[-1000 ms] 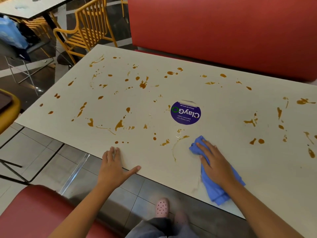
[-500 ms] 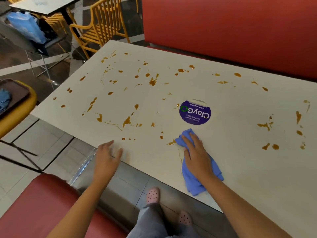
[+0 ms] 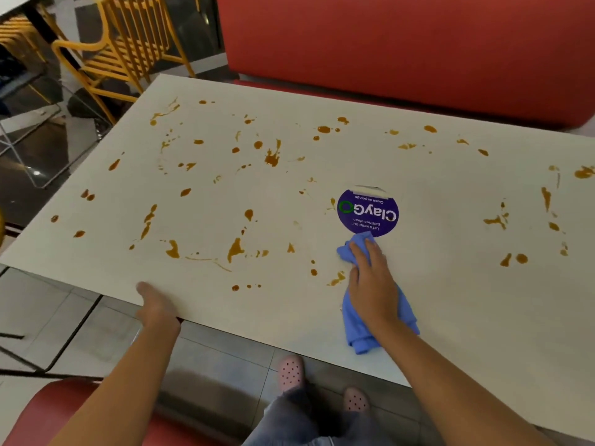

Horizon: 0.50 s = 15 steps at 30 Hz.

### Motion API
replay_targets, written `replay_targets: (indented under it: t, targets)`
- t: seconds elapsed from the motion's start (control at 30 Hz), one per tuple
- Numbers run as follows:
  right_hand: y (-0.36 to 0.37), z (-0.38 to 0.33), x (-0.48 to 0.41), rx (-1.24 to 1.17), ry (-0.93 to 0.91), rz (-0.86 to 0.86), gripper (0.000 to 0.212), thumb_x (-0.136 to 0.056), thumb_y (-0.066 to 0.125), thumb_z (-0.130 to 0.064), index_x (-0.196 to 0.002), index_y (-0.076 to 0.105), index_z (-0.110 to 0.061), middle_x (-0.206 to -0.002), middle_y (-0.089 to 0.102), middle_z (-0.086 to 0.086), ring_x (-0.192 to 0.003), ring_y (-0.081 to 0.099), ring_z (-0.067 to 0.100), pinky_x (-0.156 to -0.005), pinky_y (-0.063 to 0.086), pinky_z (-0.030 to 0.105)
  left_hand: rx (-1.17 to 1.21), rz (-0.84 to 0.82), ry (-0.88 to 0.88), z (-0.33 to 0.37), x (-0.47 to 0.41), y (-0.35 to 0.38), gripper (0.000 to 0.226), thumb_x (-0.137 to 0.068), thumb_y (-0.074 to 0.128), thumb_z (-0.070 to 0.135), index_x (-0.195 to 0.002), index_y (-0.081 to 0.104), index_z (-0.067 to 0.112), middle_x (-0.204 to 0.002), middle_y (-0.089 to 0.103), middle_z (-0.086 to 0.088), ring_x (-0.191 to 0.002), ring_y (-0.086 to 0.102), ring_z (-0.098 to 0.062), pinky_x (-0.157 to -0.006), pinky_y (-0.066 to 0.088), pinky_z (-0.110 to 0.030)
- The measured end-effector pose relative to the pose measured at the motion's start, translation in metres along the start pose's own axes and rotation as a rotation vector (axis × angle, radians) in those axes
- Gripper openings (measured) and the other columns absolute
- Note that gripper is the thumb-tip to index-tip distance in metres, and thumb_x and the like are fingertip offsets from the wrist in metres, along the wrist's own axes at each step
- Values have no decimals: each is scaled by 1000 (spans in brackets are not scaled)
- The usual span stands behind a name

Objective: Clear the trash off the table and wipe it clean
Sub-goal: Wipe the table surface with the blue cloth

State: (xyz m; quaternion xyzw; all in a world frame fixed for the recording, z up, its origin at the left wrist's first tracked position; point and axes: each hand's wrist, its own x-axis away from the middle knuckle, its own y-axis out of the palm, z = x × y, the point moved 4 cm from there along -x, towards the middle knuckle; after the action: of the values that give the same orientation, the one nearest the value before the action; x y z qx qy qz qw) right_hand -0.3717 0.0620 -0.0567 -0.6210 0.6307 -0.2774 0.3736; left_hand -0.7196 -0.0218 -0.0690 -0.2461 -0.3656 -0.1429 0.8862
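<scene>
Blue cloth on table spattered brown, perhaps sauce

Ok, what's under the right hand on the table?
A crumpled blue cloth, pressed by the right hand onto the white table. What lies beneath the cloth is hidden.

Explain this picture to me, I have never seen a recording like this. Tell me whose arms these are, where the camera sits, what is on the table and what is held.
No machine here: a person wears one wide-angle camera on the head, looking forward and down, so the two bare arms are their own. The right hand presses flat on a crumpled blue cloth on the pale rectangular table, right at the near edge of a round purple sticker. Brown sauce splatters dot most of the tabletop. The left hand, blurred, is at the table's near edge and holds nothing. Behind the table is a red padded bench; yellow metal chairs stand at far left. Below are the person's pink clogs.
</scene>
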Motion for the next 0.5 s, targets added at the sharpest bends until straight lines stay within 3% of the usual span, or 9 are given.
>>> replay_targets:
  t: [0.07,0.17,0.23,0.3,0.4,0.5]
  targets:
    - [4,-7,13,-18,-47,-32,43,-92,33,-20,-129,53,-10,-136,47,15,-126,45,33,-93,47,35,-153,77,108,-3,-1,1,73,-95,23,57,-144,24,3,-146,34,-18,-131,37,-32,-108,30,-34]
    - [-4,-1,38,-31,-159,-112,43,-91,33,-24,-131,49,-18,-140,45,11,-129,40,21,-96,39,23,-185,105,225,-7,-3,2,48,-103,20,32,-144,27,9,-141,38,-23,-126,41,-36,-93,33,-30]
    - [-16,14,49,-39,-204,-161,42,-90,37,-22,-130,50,-19,-140,43,6,-126,39,16,-104,31,19,-262,134,268,-3,0,3,48,-102,19,37,-143,31,14,-140,40,-21,-125,43,-37,-97,36,-38]
    - [-32,33,51,-37,-169,-168,43,-89,36,-24,-129,52,-20,-141,40,0,-126,39,14,-107,23,11,-279,132,261,-2,-1,4,51,-101,20,40,-145,27,16,-142,39,-17,-127,42,-33,-101,35,-38]
    - [-47,49,43,-18,-72,-116,45,-91,33,-28,-133,48,-19,-145,38,0,-130,38,14,-107,30,20,-176,129,180,-2,-8,5,57,-99,26,47,-147,21,18,-146,35,-11,-130,39,-24,-105,29,-27]
    - [-38,41,28,50,88,0,39,-94,43,-10,-133,48,-12,-146,36,9,-131,39,27,-99,37,32,-166,149,141,-3,-7,4,59,-97,27,51,-146,24,18,-147,35,-11,-132,38,-23,-105,29,-27]
